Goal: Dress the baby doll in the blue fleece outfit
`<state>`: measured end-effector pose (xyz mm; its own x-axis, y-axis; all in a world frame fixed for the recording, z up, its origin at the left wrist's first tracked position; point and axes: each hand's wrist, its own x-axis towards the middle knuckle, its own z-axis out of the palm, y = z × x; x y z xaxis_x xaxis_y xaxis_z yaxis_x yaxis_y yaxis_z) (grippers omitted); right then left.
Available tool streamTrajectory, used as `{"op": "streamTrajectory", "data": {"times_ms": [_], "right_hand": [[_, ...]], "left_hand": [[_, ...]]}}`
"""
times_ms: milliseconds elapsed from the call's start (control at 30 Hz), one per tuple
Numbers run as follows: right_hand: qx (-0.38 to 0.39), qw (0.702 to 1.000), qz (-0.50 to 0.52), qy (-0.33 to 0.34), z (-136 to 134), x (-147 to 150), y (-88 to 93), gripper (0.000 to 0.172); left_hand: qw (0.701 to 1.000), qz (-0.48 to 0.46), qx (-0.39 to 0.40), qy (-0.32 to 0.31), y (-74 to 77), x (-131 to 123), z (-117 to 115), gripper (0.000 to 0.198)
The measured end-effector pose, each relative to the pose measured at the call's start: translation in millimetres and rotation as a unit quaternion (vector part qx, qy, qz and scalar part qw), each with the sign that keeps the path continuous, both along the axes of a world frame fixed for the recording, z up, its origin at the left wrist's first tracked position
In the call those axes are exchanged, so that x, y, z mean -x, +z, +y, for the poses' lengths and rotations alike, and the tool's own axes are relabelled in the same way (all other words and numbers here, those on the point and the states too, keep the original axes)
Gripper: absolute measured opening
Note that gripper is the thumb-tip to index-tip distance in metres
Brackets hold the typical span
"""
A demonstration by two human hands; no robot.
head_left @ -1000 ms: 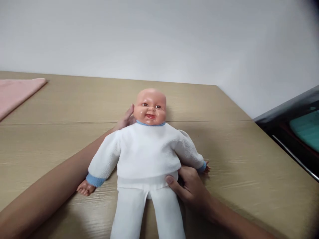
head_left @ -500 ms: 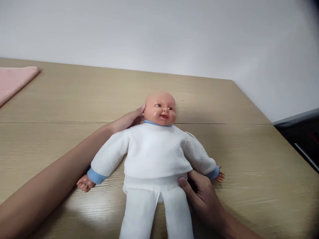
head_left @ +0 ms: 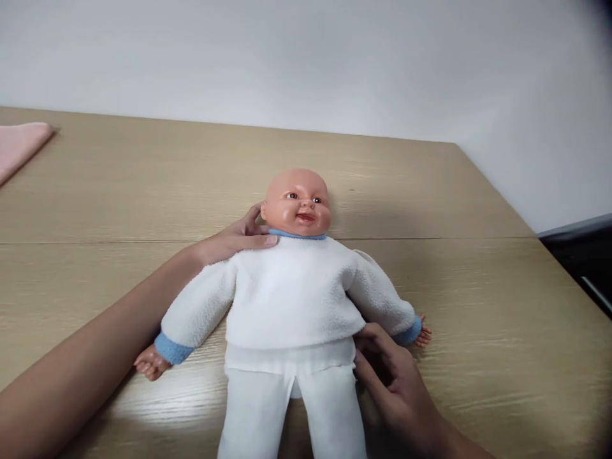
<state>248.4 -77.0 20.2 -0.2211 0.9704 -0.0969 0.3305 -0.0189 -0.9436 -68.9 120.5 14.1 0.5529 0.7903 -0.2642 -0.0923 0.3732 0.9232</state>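
Observation:
A baby doll [head_left: 291, 293] in a white fleece top and white trousers lies on its back on the wooden table [head_left: 454, 210], head toward the wall. My left hand [head_left: 236, 239] is at the doll's neck and shoulder, thumb laid across the blue collar, fingers tucked behind the head. My right hand [head_left: 392, 376] is curled against the doll's hip on the right side, fingers closed at the edge of the white trousers and the hem of the top.
A pink cloth [head_left: 19, 146] lies at the table's far left corner. A white wall runs behind the table. A dark piece of furniture [head_left: 583, 255] stands beyond the table's right edge.
My left thumb has moved from the doll's cheek down onto its collar. My right hand has shifted from under the top's hem to the hip side. The doll has slid slightly left.

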Motion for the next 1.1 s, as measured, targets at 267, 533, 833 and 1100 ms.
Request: {"op": "streamTrajectory", "data": {"times_ms": [267, 533, 833, 1100], "right_hand": [[-0.003, 1.0, -0.004, 0.009, 1, -2, 1.1, 0.017], [-0.113, 0.991, -0.002, -0.077, -6, 1, -12.7, 0.011], [-0.204, 0.978, -0.043, 0.035, -2, -14, -17.2, 0.068], [-0.215, 0.969, -0.11, 0.052, 2, -10, -16.7, 0.113]], "left_hand": [[0.996, 0.077, -0.033, -0.012, 20.0, 2, -3, 0.085], [0.982, 0.159, -0.084, -0.059, 25.4, 18, 1, 0.074], [0.952, 0.27, -0.143, -0.025, 40.1, 16, -5, 0.079], [0.948, 0.277, -0.154, -0.004, 34.3, 10, -3, 0.089]]}}
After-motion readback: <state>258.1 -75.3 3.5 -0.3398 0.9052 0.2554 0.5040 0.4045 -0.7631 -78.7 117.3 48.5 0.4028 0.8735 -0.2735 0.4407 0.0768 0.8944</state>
